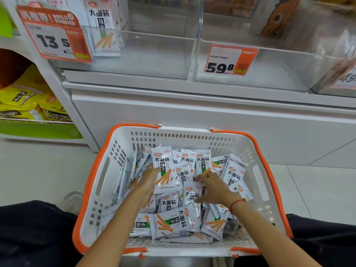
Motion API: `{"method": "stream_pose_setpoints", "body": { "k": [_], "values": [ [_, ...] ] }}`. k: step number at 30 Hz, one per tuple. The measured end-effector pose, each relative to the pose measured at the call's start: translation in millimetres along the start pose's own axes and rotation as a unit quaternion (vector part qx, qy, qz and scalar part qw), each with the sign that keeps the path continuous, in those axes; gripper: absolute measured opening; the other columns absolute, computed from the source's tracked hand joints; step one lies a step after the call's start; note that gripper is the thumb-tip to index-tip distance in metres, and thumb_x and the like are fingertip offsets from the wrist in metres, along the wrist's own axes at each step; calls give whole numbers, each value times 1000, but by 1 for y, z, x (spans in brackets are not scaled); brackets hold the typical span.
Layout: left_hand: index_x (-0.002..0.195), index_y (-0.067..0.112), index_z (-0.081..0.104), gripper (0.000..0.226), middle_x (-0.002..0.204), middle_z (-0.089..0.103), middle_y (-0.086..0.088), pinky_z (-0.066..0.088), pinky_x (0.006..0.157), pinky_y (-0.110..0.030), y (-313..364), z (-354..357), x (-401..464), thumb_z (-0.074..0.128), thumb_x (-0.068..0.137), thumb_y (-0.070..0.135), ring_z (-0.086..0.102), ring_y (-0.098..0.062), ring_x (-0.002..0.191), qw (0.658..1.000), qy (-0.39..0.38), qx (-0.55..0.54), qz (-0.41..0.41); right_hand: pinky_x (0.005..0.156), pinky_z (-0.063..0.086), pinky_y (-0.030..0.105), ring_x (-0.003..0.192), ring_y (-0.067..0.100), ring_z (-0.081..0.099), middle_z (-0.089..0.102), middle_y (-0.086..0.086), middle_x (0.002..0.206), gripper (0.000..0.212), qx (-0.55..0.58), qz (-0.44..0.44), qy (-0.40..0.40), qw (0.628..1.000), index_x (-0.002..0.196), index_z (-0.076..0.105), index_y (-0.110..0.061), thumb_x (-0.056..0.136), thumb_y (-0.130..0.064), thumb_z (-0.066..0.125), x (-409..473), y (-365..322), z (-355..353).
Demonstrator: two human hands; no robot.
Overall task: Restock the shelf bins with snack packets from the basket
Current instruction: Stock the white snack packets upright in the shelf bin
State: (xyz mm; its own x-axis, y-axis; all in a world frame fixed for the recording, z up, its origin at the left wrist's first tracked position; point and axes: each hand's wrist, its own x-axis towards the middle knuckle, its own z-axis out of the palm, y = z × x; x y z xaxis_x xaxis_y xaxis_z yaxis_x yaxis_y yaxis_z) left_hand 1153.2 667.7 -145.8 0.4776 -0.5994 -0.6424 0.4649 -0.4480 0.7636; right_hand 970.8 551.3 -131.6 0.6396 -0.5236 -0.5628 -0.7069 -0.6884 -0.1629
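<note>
White plastic basket with orange rim (107, 170) holds heaped white snack packets (173, 222) below the clear shelf bin (154, 54). Left hand (148, 180) grips one upright packet (163, 170); right hand (213, 187), fingers spread, rests on packets just beside it.

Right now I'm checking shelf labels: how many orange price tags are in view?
3: orange 13.5 price tag on the left clear bin, orange 59.8 price tag on the middle bin, a blurred third tag cut off at right.

basket (107, 170): white, orange rim | packets (165, 170): white, green, orange sticks | price tags (231, 60): orange-white
</note>
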Motion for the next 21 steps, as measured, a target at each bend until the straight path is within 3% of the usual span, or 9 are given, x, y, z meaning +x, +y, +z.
{"method": "stream_pose_setpoints", "body": {
  "k": [3, 5, 7, 8, 10, 12, 14, 18, 21],
  "values": [
    [100, 12, 62, 22, 91, 67, -15, 53, 76, -40, -1, 1, -3, 40, 100, 11, 62, -26, 75, 1000, -6, -13, 3, 79, 39, 25, 100, 18, 45, 48, 1, 107, 27, -13, -43, 111, 993, 105, 51, -19, 86, -30, 65, -1, -7, 2],
    [98, 11, 62, 24, 97, 65, -20, 48, 89, -48, -1, 0, -6, 39, 99, 17, 62, -30, 83, 1000, 15, -15, -1, 63, 37, 19, 77, 10, 51, 53, -6, 85, 16, 148, -59, 69, 985, 91, 46, -19, 89, -18, 62, -2, -10, -12],
    [118, 11, 56, 31, 117, 60, -21, 41, 101, -53, -3, 1, -6, 38, 97, 26, 57, -34, 106, 999, 39, -7, -13, 49, 35, 11, 50, 1, 47, 58, -8, 63, 15, 292, -73, -3, 954, 91, 47, -14, 90, -9, 62, -7, -10, -32],
    [127, 12, 50, 37, 125, 56, -19, 39, 103, -52, -3, 2, -7, 37, 97, 29, 53, -35, 114, 999, 44, -3, -25, 49, 37, 12, 48, 3, 48, 63, 1, 63, 15, 325, -75, -12, 943, 93, 50, -13, 89, -7, 63, -9, -9, -43],
    [139, 15, 39, 42, 136, 49, -12, 38, 105, -46, -1, 4, -11, 35, 99, 31, 48, -33, 121, 999, 46, 16, -21, 68, 51, 23, 69, 18, 62, 68, 22, 86, 15, 369, -90, -31, 924, 98, 56, -13, 87, -8, 65, -13, -7, -61],
    [144, 17, 32, 43, 140, 43, -7, 36, 105, -41, 0, 7, -16, 33, 102, 29, 45, -30, 125, 998, 39, 47, -2, 85, 53, 27, 87, 19, 65, 70, 16, 97, 24, 413, -97, -69, 903, 111, 58, -10, 88, -9, 65, -19, -9, -76],
    [146, 15, 28, 44, 142, 41, -8, 34, 108, -41, 0, 11, -17, 32, 103, 25, 43, -30, 127, 999, 34, 43, 3, 77, 53, 19, 80, 11, 63, 70, -1, 83, 28, 442, -98, -81, 888, 115, 56, -12, 89, -9, 64, -21, -18, -81],
    [146, 21, 31, 49, 150, 34, -7, 28, 113, -46, -3, 26, -19, 41, 98, 24, 35, -30, 135, 1000, -11, -4, 7, 62, 52, 22, 64, 8, 62, 65, -1, 71, 28, 438, -45, 64, 895, 115, 55, -7, 88, -8, 65, -8, -39, -66],
    [136, 21, 46, 76, 143, 44, -14, 31, 109, -55, -26, 29, 10, 49, 66, 51, 42, -33, 130, 999, -13, -51, -9, 62, 52, 27, 62, 16, 62, 61, -3, 71, 25, 387, -16, 233, 892, 103, 58, -12, 82, -13, 72, 3, -48, -49]
  ]
}}
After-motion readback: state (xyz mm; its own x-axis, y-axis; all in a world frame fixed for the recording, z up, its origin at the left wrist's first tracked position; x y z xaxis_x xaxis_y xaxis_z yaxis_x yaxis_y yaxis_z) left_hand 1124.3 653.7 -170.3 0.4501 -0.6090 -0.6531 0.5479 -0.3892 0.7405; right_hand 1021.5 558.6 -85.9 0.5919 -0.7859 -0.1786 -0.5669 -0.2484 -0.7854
